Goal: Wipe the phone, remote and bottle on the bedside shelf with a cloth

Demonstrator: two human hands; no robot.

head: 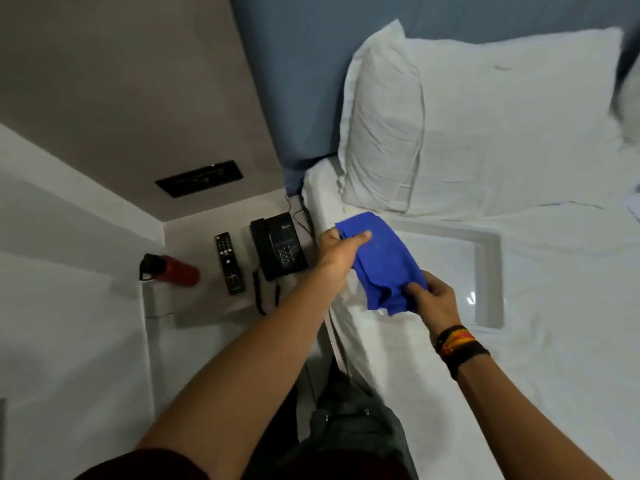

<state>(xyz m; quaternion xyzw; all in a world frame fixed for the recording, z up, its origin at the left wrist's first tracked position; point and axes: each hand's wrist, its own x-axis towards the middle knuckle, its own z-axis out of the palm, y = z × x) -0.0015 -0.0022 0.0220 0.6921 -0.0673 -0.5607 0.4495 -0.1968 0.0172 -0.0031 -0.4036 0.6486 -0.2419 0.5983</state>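
A blue cloth [384, 261] is stretched between both hands above the bed's left edge. My left hand [337, 252] pinches its far end and my right hand [434, 299] grips its near end. On the white bedside shelf [204, 306] to the left stand a black desk phone [278, 245] with a coiled cord, a black remote [229, 263] lying flat, and a red bottle [173, 270] with a black cap, lying on its side at the shelf's left end. Neither hand touches the shelf items.
A white tray [490, 278] rests on the bed just right of the cloth. A white pillow [384, 123] leans on the blue headboard [298, 81]. A black switch panel [199, 178] is set in the grey wall above the shelf.
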